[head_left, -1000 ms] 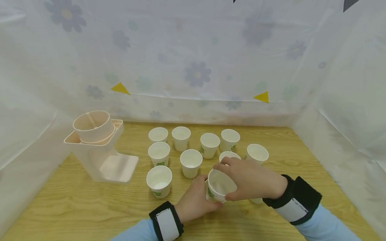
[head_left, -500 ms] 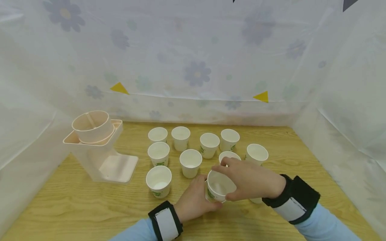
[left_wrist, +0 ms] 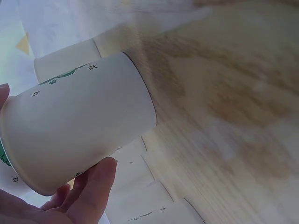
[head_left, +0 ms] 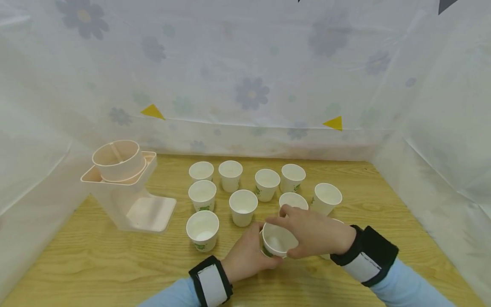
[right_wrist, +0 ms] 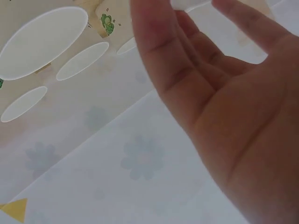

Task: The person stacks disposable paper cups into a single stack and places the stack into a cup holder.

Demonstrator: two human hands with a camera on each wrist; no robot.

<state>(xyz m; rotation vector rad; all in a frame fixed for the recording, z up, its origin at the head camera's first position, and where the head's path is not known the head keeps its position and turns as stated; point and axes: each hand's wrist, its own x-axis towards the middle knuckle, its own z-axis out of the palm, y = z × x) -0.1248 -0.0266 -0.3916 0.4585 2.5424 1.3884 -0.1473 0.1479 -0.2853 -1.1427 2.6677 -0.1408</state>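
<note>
My left hand (head_left: 247, 258) grips a white paper cup (left_wrist: 88, 121) with small green print, fingers and thumb round its side near the rim. A second white paper cup (head_left: 281, 241) sits inside that one, tilted toward me, its rim standing a little above the outer cup's. Thumb and fingers of my right hand (head_left: 312, 232) hold the inner cup at the rim. In the left wrist view the outer cup lies close over the table, and green print of the inner cup shows past its rim. The right wrist view shows my right palm and curled fingers.
Several upright white paper cups (head_left: 243, 207) stand behind and left of my hands. One cup (head_left: 293, 201) is just beyond my right fingers; another cup (head_left: 327, 198) is farther right, and one is partly hidden by my wrist. A pale pink funnel-topped stand (head_left: 122, 187) is at left.
My right hand has moved slightly down and left, and the inner cup sits lower in the outer cup. More of the cups behind my right hand shows. My left hand stays in place.
</note>
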